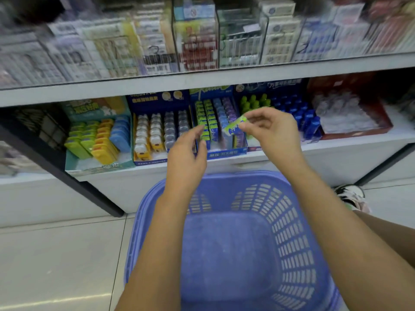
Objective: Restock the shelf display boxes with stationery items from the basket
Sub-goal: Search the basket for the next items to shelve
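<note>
Beyond both hands, the shelf (336, 153) carries a row of open display boxes. Each has a low front wall, so the stock stands in rows that face the aisle.

Below the hands, between the forearms, the blue basket (314, 254) stands on the tiled floor (56, 254). It sits directly under the working area, which keeps the lift from basket to shelf short. No stock is visible on the part of the basket bottom that shows, so the task is judged to be near its end.

Directly ahead of the hands is the blue display box (224, 152), holding rows of green, blue and purple packs. The front of its blue and purple rows appears less full, though blur limits certainty. Left of the left hand sits a teal box (98, 169) of yellow, green and blue cases. Right of the right hand sits a red box (354, 131) of clear items.

The left hand (186, 158) hovers in front of the green rows with fingers relaxed and loosely curved, holding nothing. It is probably positioned to steady a row or receive the item.

The right hand (271, 131) pinches one end of a green-and-blue pack (234, 125) between thumb and fingertips. The pack is slanted above the blue display box. The end grip leaves the free end clear for insertion into a row.
</note>
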A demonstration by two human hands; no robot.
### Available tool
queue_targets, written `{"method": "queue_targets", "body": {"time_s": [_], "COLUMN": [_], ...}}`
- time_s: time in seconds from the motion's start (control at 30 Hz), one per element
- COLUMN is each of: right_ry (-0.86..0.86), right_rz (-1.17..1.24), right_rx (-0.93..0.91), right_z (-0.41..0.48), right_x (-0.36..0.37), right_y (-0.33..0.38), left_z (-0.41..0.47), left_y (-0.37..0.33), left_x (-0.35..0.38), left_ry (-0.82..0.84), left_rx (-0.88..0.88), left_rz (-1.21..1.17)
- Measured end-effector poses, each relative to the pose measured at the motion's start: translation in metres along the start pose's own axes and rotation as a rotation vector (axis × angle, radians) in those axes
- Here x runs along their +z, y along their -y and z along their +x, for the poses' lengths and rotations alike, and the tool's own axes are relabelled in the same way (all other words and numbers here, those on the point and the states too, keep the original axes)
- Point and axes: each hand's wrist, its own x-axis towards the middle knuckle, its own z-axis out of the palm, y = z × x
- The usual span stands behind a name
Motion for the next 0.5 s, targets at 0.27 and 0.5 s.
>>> {"method": "queue_targets", "body": {"time_s": [0.27, 0.5], "right_ry": [0.332, 0.567], "right_rz": [-0.632, -0.813], "right_rx": [-0.181, -0.101], "right_z": [0.043, 0.056], "right_x": [0.038, 0.05], "right_y": [0.016, 0.029], "left_z": [-0.001, 0.0], "left_y": [0.016, 0.017], "left_x": [0.012, 0.01], "left_ry": [0.364, 0.362], "left_rx": [0.059, 0.025], "left_rz": [0.334, 0.313]}}
